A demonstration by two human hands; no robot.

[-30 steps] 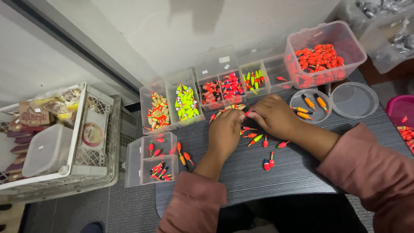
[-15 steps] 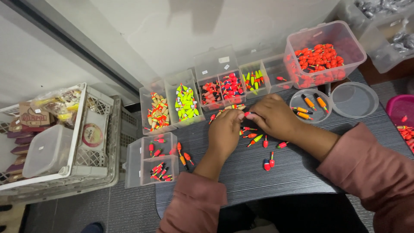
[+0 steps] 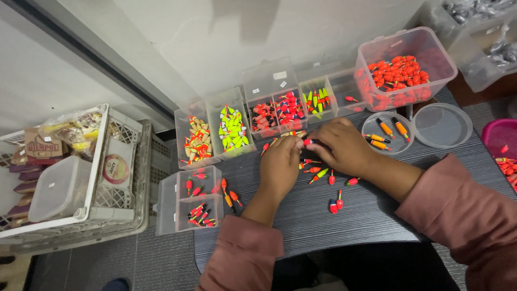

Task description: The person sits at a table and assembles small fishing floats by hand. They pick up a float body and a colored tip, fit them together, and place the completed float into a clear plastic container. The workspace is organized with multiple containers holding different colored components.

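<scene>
Ribbed dark tabletop; hands pinch a tapered float.

Dark grey ribbed table, pretty crowded: a row of clear compartment boxes along the back, a big clear tub of red floats, two round lids or dishes (hard to tell which), and loose floats scattered around.

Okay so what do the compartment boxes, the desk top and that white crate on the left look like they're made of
Compartment boxes: clear, slightly frosted plastic, probably; the coloured floats show through the walls.
Desk top: dark grey with fine straight grain lines, likely laminate or wood-look board; which one is hard to tell.
White crate: moulded plastic by its open lattice walls, with a dull finish.
</scene>
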